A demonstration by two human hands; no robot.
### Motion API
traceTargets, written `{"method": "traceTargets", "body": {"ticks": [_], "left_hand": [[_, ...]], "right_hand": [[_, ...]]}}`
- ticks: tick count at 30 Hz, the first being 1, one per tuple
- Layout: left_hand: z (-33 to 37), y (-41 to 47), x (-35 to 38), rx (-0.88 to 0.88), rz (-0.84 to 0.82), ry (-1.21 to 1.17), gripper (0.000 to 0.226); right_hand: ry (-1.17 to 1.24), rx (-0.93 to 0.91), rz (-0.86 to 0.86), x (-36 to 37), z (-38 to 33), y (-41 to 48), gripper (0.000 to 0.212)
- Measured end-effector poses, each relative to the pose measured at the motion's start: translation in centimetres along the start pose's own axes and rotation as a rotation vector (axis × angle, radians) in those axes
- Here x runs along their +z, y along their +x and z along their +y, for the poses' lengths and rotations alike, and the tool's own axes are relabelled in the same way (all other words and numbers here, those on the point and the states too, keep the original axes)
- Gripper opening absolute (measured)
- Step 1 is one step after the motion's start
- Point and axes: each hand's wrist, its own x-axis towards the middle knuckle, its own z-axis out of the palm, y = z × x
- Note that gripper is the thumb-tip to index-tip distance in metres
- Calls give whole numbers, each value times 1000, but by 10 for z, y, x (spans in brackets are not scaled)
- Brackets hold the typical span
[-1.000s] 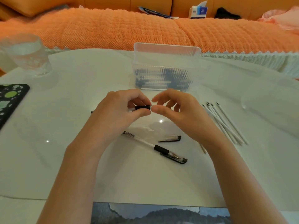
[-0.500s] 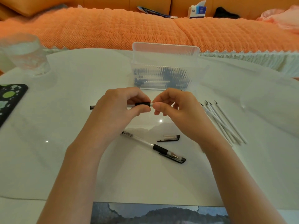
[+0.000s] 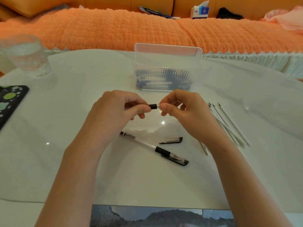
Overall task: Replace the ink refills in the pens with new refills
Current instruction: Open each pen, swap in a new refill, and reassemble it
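Both hands are sitting slightly closer to the box (image 3: 167, 69) than a moment ago, and the pen's tail is no longer showing past the left hand (image 3: 118, 110). Its fingers are closing around a pen (image 3: 153, 106) above the table (image 3: 82, 161); the right hand (image 3: 185, 110) is pinching the pen's clear tip. At five o'clock, a capped pen (image 3: 154, 148) and a loose cap (image 3: 172, 140) are lying; at three o'clock, white refills (image 3: 229, 125).
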Motion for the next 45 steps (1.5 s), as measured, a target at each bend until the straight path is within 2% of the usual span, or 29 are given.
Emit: {"method": "traceTargets", "body": {"ticks": [3,5,8,11,16,18,23,27,32,39,45], "left_hand": [[-1,0,0,4,24,-4,3],[-2,-1,-2,-2,46,-14,1],[-5,-1,-5,-18,60,-21,3],[-5,-2,-4,-32,38,-17,7],[-4,-1,-3,-43,26,-9,11],[-4,-2,-3,-41,24,-12,11],[-3,-1,-3,-29,24,-10,9],[-3,-1,-3,-29,16,-26,8],[-3,-2,-4,-14,10,-27,9],[2,-2,3,-5,-61,-37,11],[1,-1,5,12,-56,-84,13]], "right_hand": [[2,1,0,-5,1,-2,4],[-62,32,-31,-14,4,-6,15],[-247,120,-197,-25,11,-15,19],[-296,148,-329,-30,14,-21,19],[-336,104,-402,-29,15,-20,15],[-323,87,-354,-27,13,-19,13],[-154,55,-37,-29,13,-13,12],[-72,54,49,-28,15,-11,14],[-50,36,75,-27,13,-9,14],[-31,3,23,-16,8,-8,15],[107,2,44,-13,7,-6,15]]}}
